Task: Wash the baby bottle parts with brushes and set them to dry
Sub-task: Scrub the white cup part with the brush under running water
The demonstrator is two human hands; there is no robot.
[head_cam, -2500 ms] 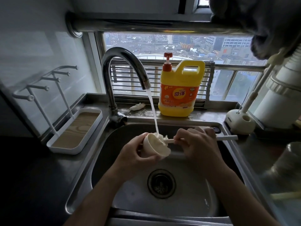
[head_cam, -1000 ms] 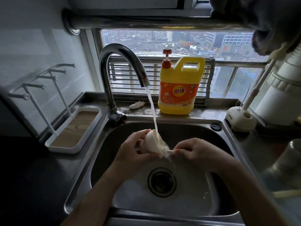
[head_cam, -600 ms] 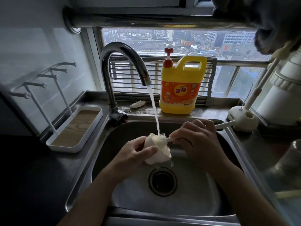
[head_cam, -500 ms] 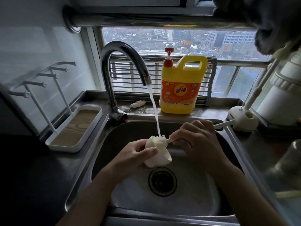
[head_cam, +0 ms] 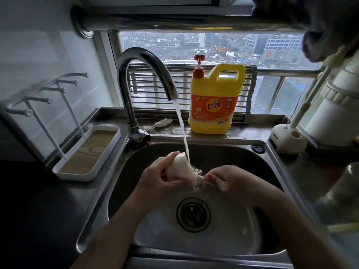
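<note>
Left hand (head_cam: 155,177) wraps the white bottle part (head_cam: 180,167), which is tipped over mid-sink right under the stream (head_cam: 181,129). Right hand (head_cam: 233,179) is curled tight at its rim, but the splash hides what it's pinching, so I can't tell.

Risk imo: slick wet plastic with water hammering it could squirt out of that grip and bang into the sink (head_cam: 223,158) near the drain (head_cam: 193,214), or spray the tabletop (head_cam: 303,167).

Versus half a second ago, the part was more upright with the brush handle poking far-right. Now no handle shows.
</note>
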